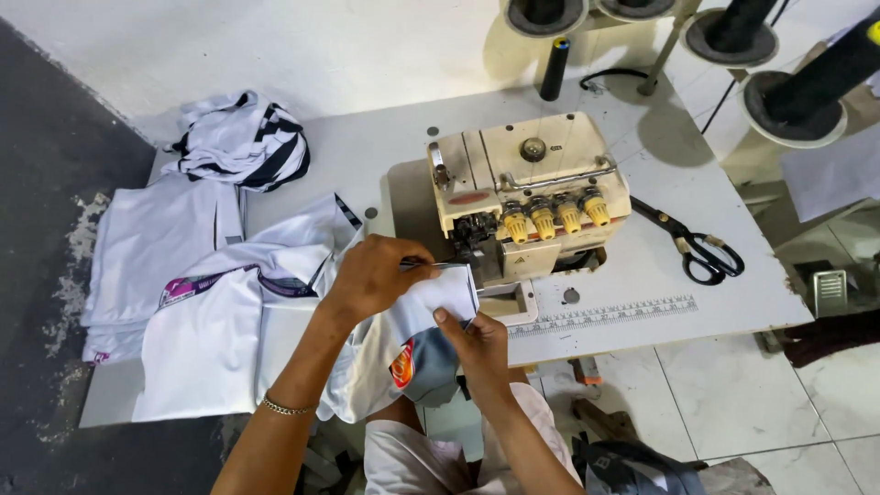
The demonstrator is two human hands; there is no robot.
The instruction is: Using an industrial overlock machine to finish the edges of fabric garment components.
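Note:
My left hand (374, 275) pinches the top edge of a white garment piece (431, 302) right in front of the cream overlock sewing machine (524, 188). Just below it, my right hand (475, 346) grips the same piece from underneath, thumb on the cloth. The garment has an orange-and-grey patch (417, 365) hanging toward my lap. A thin chain bracelet (286, 407) circles my left wrist. The cloth edge lies close to the machine's presser foot (477, 240).
White garments with purple print (215, 321) are stacked at the table's left, with a bunched black-and-white striped pile (243, 139) behind. Black scissors (692, 243) lie right of the machine. Black thread cones (553, 69) stand at the back. A ruler strip (605, 314) runs along the table's front edge.

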